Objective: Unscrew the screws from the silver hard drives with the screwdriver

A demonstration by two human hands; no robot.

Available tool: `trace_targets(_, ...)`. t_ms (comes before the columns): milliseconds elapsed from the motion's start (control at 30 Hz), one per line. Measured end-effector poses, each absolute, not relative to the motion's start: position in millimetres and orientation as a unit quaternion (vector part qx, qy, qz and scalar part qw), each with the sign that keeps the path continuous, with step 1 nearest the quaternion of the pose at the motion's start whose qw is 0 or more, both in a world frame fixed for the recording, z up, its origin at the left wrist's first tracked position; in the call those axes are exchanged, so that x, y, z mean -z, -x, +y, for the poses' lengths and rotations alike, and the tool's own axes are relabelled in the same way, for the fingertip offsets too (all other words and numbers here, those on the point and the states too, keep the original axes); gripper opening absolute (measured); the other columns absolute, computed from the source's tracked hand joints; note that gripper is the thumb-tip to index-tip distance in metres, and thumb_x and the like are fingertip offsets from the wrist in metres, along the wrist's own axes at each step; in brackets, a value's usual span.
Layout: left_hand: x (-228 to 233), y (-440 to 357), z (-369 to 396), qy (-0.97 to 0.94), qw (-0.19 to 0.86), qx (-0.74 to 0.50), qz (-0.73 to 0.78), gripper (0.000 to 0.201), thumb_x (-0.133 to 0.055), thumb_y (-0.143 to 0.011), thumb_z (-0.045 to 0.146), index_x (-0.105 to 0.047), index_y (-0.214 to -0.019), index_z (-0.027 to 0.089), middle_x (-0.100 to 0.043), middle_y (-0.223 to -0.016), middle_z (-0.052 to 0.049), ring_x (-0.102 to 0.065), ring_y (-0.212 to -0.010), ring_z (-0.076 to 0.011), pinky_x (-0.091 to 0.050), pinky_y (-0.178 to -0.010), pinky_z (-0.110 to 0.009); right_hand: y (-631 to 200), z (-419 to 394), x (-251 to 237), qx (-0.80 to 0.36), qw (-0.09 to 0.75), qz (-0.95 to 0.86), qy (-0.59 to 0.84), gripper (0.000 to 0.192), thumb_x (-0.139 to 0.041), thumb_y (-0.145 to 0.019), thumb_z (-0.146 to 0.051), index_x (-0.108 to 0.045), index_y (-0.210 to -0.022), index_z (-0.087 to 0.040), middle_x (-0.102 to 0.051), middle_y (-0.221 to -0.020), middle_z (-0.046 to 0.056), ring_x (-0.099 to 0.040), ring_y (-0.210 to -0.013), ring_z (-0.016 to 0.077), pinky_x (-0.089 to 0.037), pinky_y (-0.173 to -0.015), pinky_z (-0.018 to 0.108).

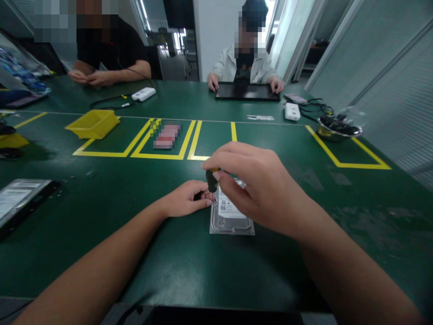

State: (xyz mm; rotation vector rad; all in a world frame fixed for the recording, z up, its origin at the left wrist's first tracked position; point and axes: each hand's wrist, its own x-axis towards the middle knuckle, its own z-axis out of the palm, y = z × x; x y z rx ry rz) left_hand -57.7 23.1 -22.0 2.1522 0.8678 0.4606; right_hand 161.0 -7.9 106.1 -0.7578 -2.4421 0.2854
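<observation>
A flat, rectangular silver metal hard drive [232, 216] with a white printed label lies on the dark green matte worktop [101, 216], near the person's own edge and roughly central. The label carries lines of text and a small square code, too small to read. The right hand [252, 183] hovers over the drive's far end, its fingers curled and pinching the black-and-yellow handle of a screwdriver [212, 178] held upright. The left hand [185, 198] rests on the worktop against the drive's left far corner, fingers pressed together around the screwdriver's lower part; the tip itself is hidden.

Bare green surface lies open to the left, right and front of the drive. Beyond it run yellow tape outlines [189, 144] marking rectangular bays. A yellow plastic bin [93, 124] sits in the left bay, well apart. A second dark-framed drive [20, 201] lies at the left edge. A shiny metal bowl [339, 128] of dark parts stands far right. Two other people sit at the far side, one with hands on a black flat panel [246, 91].
</observation>
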Motion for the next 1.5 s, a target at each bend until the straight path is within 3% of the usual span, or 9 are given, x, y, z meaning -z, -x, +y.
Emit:
trace_targets(267,20,57,20,-0.838,0.36,-0.181,0.368,0.022,-0.057,-0.09,0.035,-0.064,-0.095,0.015,-0.067,-0.09,-0.005,-0.061,-0.085,-0.0204,-0.049,-0.077,-0.031,-160,-8,-104,-0.104,0.3,-0.904,0.287,0.014,-0.053,-0.094,-0.019,-0.066,-0.095,-0.014,-0.062,-0.1,0.007,-0.055,-0.092,0.016,-0.042,-0.08,0.028)
trace_targets(433,22,58,24,-0.845,0.366,-0.184,0.343,0.019,-0.059,-0.089,0.032,-0.064,-0.097,0.016,-0.065,-0.086,-0.003,-0.06,-0.086,-0.0192,-0.048,-0.078,-0.03,-160,-5,-104,-0.099,0.301,-0.902,0.295,0.011,-0.055,-0.089,-0.012,-0.064,-0.093,-0.015,-0.065,-0.095,0.005,-0.057,-0.088,0.0153,-0.043,-0.078,0.028)
trace_targets(567,21,58,24,-0.847,0.359,-0.183,0.348,0.017,-0.06,-0.089,0.033,-0.063,-0.088,0.015,-0.059,-0.078,-0.001,-0.055,-0.073,-0.0147,-0.044,-0.069,-0.026,-162,-2,-104,-0.107,0.312,-0.9,0.283,0.021,-0.056,-0.086,-0.007,-0.065,-0.104,-0.015,-0.071,-0.103,0.004,-0.063,-0.094,0.0156,-0.046,-0.086,0.028)
trace_targets(767,20,57,23,-0.845,0.365,-0.195,0.339,0.017,-0.06,-0.089,0.031,-0.061,-0.084,0.015,-0.057,-0.074,0.001,-0.051,-0.068,-0.013,-0.04,-0.064,-0.025,-166,1,-101,-0.124,0.333,-0.901,0.251,0.023,-0.053,-0.086,-0.005,-0.068,-0.1,-0.014,-0.071,-0.105,0.005,-0.064,-0.098,0.015,-0.047,-0.091,0.029)
trace_targets(1000,20,58,24,-0.839,0.38,-0.179,0.346,0.016,-0.06,-0.09,0.03,-0.064,-0.093,0.015,-0.061,-0.085,-0.002,-0.055,-0.078,-0.0149,-0.044,-0.072,-0.027,-163,2,-103,-0.101,0.326,-0.899,0.275,0.008,-0.059,-0.084,-0.01,-0.064,-0.086,-0.016,-0.066,-0.092,0.004,-0.059,-0.087,0.0155,-0.045,-0.076,0.028)
trace_targets(1500,19,58,25,-0.837,0.387,-0.178,0.342,0.012,-0.06,-0.089,0.026,-0.061,-0.084,0.015,-0.057,-0.075,0.001,-0.052,-0.07,-0.0125,-0.04,-0.068,-0.025,-172,5,-108,-0.119,0.297,-0.916,0.243,0.03,-0.055,-0.085,-0.003,-0.07,-0.106,-0.019,-0.073,-0.116,0.002,-0.067,-0.108,0.0141,-0.051,-0.096,0.028)
